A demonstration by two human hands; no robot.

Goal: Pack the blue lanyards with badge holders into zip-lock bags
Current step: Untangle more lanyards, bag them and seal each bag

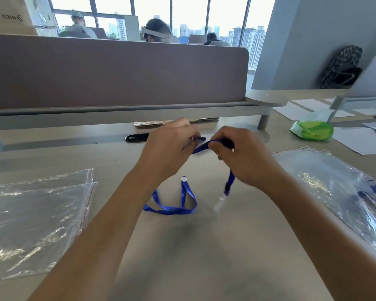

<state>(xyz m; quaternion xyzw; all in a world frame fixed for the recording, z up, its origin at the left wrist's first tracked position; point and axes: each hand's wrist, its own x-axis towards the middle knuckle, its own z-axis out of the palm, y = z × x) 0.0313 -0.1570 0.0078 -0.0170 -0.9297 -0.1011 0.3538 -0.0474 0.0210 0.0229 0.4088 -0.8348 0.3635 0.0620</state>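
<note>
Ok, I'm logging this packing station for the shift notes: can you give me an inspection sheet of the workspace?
Surface: beige desk, bare at the centre.
Job's things: blue ribbon lanyard, partly lifted, the rest lying looped on the desk; clear empty zip-lock bags stacked at left; clear filled bags at right.
Clutter: green plastic packet, white paper sheets.
Grippers: left hand and right hand both pinch the lanyard.
Cables: nothing seen.
Surroundings: brown desk divider, windows, seated people behind.

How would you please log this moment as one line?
left hand: holding lanyard | right hand: holding lanyard | loop on desk | empty bags left | filled bags right
</note>
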